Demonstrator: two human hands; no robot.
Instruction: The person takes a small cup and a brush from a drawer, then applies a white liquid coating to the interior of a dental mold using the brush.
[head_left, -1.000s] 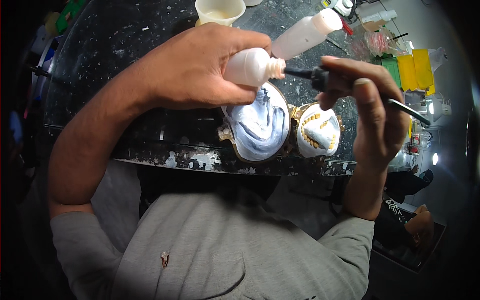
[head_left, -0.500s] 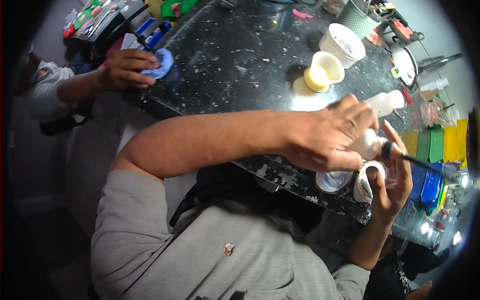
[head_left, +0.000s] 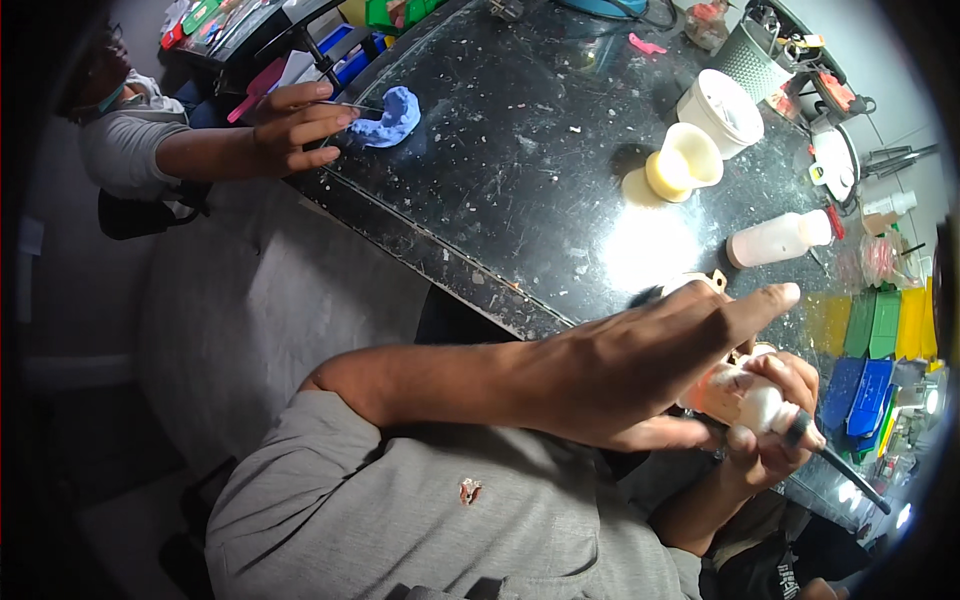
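My right hand (head_left: 785, 385) is wrapped round a small white bottle (head_left: 760, 405), which lies tilted and has a dark collar and a long thin black tip (head_left: 855, 480). Across the bottle's near end reaches my left hand (head_left: 660, 365), its index finger stretched out and its thumb apart, with no clear grip on anything. Part of the bottle shows between that thumb and finger. Behind the left hand a pale rim (head_left: 718, 280) peeks out, mostly hidden. Farther off, a cloudy plastic bottle (head_left: 775, 242) lies on its side on the black table (head_left: 500, 180).
A cream flared cup (head_left: 690, 160) and a white tub (head_left: 722, 110) stand beyond my hands. At the left, a co-worker's hand (head_left: 300, 130) holds a thin tool at a blue horseshoe-shaped mould (head_left: 392, 118). Green, yellow and blue bins (head_left: 870, 350) line the right.
The small bottle has come nearer my body and is now in my right hand. My left hand has loosened from it. The view has shifted, and the co-worker's blue mould now shows more fully.
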